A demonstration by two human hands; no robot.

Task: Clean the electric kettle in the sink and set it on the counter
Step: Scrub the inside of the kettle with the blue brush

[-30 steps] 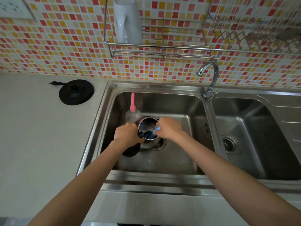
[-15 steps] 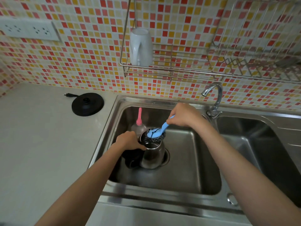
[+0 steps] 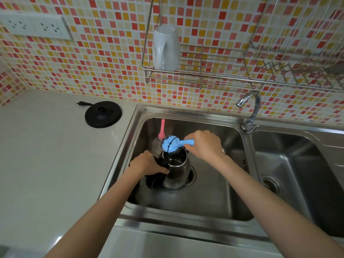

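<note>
A steel electric kettle [image 3: 178, 174] stands upright over the drain in the left basin of the sink [image 3: 214, 200], its lid open. My left hand [image 3: 148, 163] grips its black handle. My right hand [image 3: 203, 144] holds the blue handle of a scrubber [image 3: 172, 144], whose blue head with dark steel wool sits at the kettle's far rim, above the opening. The kettle's black base [image 3: 103, 114] lies on the counter [image 3: 46, 164] to the left of the sink.
A clear bottle with a pink nozzle [image 3: 161, 130] stands in the basin behind the kettle. The faucet [image 3: 250, 112] rises between the two basins. A wire rack [image 3: 197, 71] with a white mug [image 3: 166, 48] hangs on the tiled wall. Wall sockets [image 3: 33, 26] sit top left.
The scrubber came up out of the kettle and now rests at its far rim, with my right hand lower and the handle more level. My left hand stayed on the kettle's handle.
</note>
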